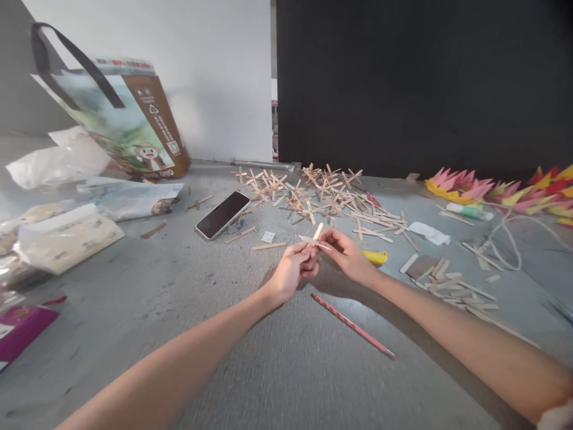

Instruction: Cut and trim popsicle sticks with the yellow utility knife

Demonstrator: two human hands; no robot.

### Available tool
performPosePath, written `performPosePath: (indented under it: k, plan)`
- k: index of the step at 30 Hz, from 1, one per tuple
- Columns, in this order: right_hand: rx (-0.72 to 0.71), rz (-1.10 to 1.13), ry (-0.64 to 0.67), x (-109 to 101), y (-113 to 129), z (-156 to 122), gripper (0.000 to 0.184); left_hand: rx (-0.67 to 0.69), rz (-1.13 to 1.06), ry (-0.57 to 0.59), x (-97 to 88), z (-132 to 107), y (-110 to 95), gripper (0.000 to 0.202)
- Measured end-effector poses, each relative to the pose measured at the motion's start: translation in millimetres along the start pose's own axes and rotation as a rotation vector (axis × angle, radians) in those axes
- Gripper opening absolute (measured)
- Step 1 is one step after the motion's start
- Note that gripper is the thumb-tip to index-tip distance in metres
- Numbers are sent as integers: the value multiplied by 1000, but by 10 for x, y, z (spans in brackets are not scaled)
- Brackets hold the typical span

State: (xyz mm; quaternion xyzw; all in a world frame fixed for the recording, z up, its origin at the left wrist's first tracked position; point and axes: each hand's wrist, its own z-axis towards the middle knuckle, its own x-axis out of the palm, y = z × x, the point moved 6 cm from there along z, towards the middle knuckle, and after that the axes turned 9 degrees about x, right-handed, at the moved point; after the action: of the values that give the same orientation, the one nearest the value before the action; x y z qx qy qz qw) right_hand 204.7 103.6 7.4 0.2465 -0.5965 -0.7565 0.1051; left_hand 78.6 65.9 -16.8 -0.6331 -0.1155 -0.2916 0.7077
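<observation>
Wooden sticks (318, 230), crossed, my twelve o'clock: likely light, stiff, snappable; best held at crossing. Left hand (290, 270), right hand (351, 255): together, pinching them.

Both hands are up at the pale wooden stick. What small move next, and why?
Probably press the crossing gently: the left hand and right hand meet where the wooden stick and a slim pale piece cross, and similar crossed sticks lie behind. Any glue is too small to see.
</observation>
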Motion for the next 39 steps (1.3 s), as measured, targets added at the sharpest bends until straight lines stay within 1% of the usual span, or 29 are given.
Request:
performPosePath:
  k: [2, 4, 5, 7, 9, 10, 12, 14, 17, 19, 21, 25, 28, 31, 34, 36, 39]
  plan:
    - [61, 50, -2, 10, -21, -10, 26, 12, 69, -38, -33, 13, 38, 34]
    - [88, 79, -14, 10, -33, -16, 27, 40, 216, -111, -82, 4, 46, 36]
    - [100, 93, -14, 11, -44, -17, 28, 64, 316, -154, -105, -10, 28, 34]
    - [124, 133, -1, 22, -71, -16, 29, 125, 530, -229, -129, -49, -49, 23]
    - [145, 164, 15, 34, -96, -15, 31, 180, 627, -271, -120, -84, -137, 16]
    - [152, 168, 20, 38, -102, -16, 32, 201, 618, -264, -102, -92, -170, 21]
    - [154, 162, 24, 43, -100, -18, 33, 240, 557, -214, -57, -87, -218, 32]
    - [147, 153, 33, 46, -85, -20, 33, 271, 515, -173, -35, -72, -244, 33]
    - [140, 136, 43, 46, -71, -24, 32, 323, 553, -197, -78, -54, -274, 29]
    - [142, 118, 38, 41, -72, -27, 32, 347, 566, -212, -111, -46, -288, 31]
    - [143, 98, 26, 34, -73, -31, 33, 333, 529, -166, -105, -31, -283, 39]
    - [142, 73, 30, 39, -60, -38, 35, 250, 429, -39, -44, 1, -252, 52]
    - [125, 64, 39, 49, -33, -42, 35, 221, 374, -16, -44, 20, -246, 51]
    - [124, 77, 40, 59, -16, -45, 34, 261, 397, -14, -81, 37, -280, 44]
    - [119, 78, 3, 43, -2, -46, 33, 300, 459, -4, -122, 55, -310, 36]
    - [109, 54, -22, 28, 6, -48, 33, 311, 477, -9, -147, 65, -314, 38]
    - [103, 23, -32, 17, 9, -53, 31, 308, 473, 4, -152, 72, -301, 46]
